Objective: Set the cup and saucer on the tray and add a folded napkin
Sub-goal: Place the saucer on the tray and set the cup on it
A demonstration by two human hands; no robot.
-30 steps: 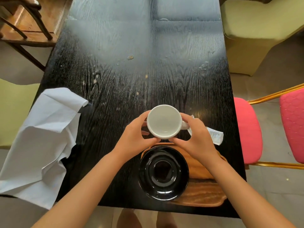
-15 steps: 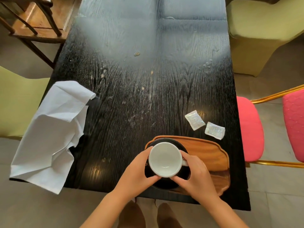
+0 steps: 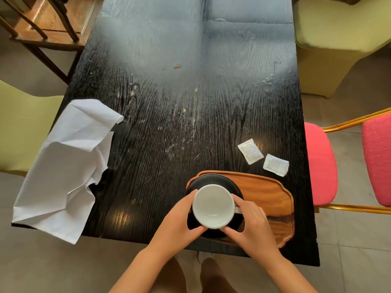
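A white cup [image 3: 212, 205], empty, is over the black saucer [image 3: 213, 179], which lies on the left end of the wooden tray [image 3: 266, 193] at the table's near edge. My left hand [image 3: 179, 220] wraps the cup's left side and my right hand [image 3: 249, 225] holds its right side at the handle. Whether the cup touches the saucer I cannot tell. A rumpled white napkin [image 3: 63, 168] lies unfolded at the table's left edge, partly hanging over it.
Two small white sachets [image 3: 250, 151] [image 3: 276, 165] lie on the black table [image 3: 179, 102] just beyond the tray. Pink chairs [image 3: 319, 163] stand to the right, pale green chairs [image 3: 19, 127] left and far right, a wooden chair [image 3: 48, 28] far left.
Both hands brought the cup from beyond the saucer back toward me and down over the saucer. The sachets it hid came into view. In the last half second little has moved.
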